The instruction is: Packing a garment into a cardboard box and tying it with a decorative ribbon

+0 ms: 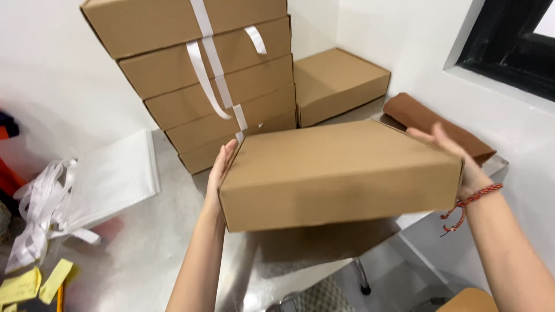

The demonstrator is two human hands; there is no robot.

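Between both hands' fingers (227, 155), a closed cardboard box (341, 170) seemingly hovers above the table (173, 231).

White walls (58, 75) all around, a dark-framed window (509, 40) up in the corner, and a shiny silver surface (144, 242) catching the light.

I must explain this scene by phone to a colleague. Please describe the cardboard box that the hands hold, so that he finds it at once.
In front of the tall stack of brown cardboard boxes against the white wall, a flat closed brown cardboard box is held above the shiny metal table. The left hand and right hand press its two ends. Unlike the stacked ones, it carries no white ribbon.
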